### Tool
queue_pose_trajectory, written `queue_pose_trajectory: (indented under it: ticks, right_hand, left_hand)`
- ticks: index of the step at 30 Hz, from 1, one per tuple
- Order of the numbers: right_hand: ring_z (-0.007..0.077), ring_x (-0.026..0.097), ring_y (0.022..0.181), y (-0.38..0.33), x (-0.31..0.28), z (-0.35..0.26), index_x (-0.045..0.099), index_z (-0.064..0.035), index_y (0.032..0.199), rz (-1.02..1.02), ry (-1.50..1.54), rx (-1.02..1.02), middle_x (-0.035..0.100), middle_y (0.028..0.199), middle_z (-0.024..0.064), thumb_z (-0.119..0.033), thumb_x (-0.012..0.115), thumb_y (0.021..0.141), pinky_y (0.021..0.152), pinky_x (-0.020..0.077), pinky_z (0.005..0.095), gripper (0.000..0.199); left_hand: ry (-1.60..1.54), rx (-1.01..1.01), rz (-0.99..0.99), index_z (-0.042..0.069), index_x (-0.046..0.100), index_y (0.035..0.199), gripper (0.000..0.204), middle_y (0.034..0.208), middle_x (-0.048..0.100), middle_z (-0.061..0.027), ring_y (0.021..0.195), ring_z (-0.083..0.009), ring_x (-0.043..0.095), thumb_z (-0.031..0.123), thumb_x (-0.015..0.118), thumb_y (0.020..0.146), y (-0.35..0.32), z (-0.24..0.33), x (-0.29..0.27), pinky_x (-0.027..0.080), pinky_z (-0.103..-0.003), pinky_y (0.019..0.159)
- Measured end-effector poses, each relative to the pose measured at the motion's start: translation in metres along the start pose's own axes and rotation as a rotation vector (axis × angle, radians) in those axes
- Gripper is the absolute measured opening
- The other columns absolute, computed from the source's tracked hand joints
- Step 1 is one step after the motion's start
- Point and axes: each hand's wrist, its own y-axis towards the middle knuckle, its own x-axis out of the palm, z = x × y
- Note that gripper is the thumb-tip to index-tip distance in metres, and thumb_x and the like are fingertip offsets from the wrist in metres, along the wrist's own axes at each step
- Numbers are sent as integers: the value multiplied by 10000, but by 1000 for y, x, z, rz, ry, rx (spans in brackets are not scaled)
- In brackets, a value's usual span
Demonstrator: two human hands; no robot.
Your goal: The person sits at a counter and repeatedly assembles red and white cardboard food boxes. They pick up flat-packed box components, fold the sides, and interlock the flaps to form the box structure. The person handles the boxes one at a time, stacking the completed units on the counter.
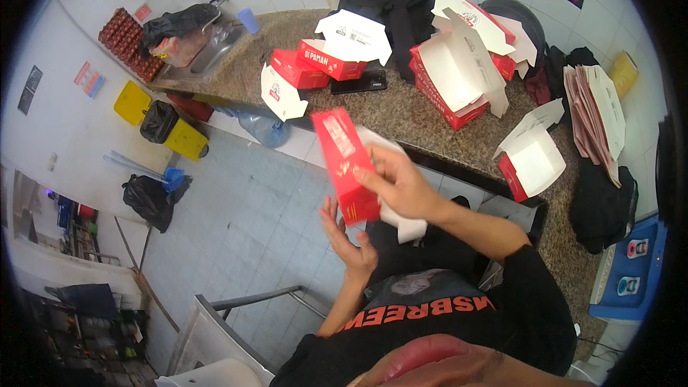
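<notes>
A red and white cardboard food box is held up in front of my body, red side panel showing, its white lid flap hanging behind. My right hand is closed around the box, thumb pressed on the red side. Below the box's lower end is my left hand, its fingers stretched and apart; whether they touch the cardboard I cannot tell. On the granite counter ahead stand more such boxes with raised lids: a pair at left, a stack in the middle and a single box at right.
Flat folded cartons stand upright at the counter's right end, beside a black bag. A dark phone lies near the left boxes. Farther left are a sink, egg trays and a yellow bin.
</notes>
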Motion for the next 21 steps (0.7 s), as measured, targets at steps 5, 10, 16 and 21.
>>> queue_pose_trajectory:
  ticks: [5, 10, 16, 21]
  right_hand:
    - [55, 544, 863, 81, -9, -69, 614, 18, 976, 123, -609, -436, 642, 833, 35, -109, 597, 941, 788, 469, 284, 133]
    - [223, 604, 1212, 226, -165, -65, 628, -16, 1326, 366, -1016, -314, 650, 1329, 180, -307, 677, 932, 1002, 474, 339, 492]
    - [294, 663, 1183, 161, -250, -121, 657, -7, 1280, 568, -1221, -478, 699, 1246, 175, -403, 695, 915, 1013, 513, 405, 540]
    - [251, 720, 805, 36, -322, -193, 735, -21, 1057, 945, -1378, -611, 739, 880, 176, -170, 684, 839, 746, 560, 353, 268]
  left_hand:
    - [191, -408, -496, -11, 313, 1549, 718, 1463, 493, -260, 1255, -461, 552, 370, 583, 1005, -54, -115, -25, 471, -533, 1016]
    - [830, -504, -1146, 188, 296, 1593, 771, 1637, 249, -217, 1409, -498, 379, 529, 581, 962, -140, -118, 2, 399, -615, 1086]
    - [484, -535, -913, 293, 312, 1589, 808, 1638, 153, -297, 1401, -598, 297, 629, 597, 912, -178, -186, -14, 290, -606, 1164]
    - [456, -548, -912, 236, 351, 1578, 799, 1617, 179, -327, 1391, -593, 317, 571, 641, 913, -167, -176, -13, 308, -584, 1153]
